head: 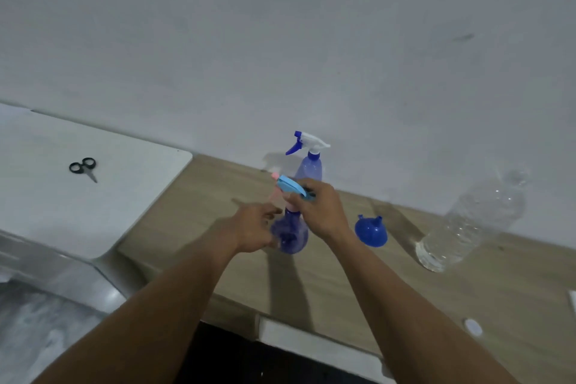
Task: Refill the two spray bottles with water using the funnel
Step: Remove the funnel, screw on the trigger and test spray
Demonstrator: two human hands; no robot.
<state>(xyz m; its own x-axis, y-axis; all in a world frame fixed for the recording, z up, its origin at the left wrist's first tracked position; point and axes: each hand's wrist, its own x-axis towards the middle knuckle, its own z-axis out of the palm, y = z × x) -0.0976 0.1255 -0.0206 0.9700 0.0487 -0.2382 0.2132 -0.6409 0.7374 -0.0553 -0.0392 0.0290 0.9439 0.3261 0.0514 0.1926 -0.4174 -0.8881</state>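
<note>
A purple spray bottle point(290, 235) with a light-blue and pink spray head point(288, 185) stands on the wooden counter point(343, 284). My right hand point(318, 212) grips that spray head at the neck. Beside the bottle's body on its left is my left hand point(254, 227), blurred, with its fingers loosely curled next to the bottle; whether it grips the bottle is unclear. A second purple spray bottle point(308, 165) with a white and blue head stands behind, near the wall. A blue funnel point(371, 231) lies mouth-down to the right. A clear water bottle point(470, 221) stands uncapped at the right.
A white bottle cap point(473, 327) lies near the counter's front right. Black-handled scissors point(83, 168) rest on a white surface point(62, 196) to the left. A steel sink point(46, 305) is at the lower left. The wall rises right behind the counter.
</note>
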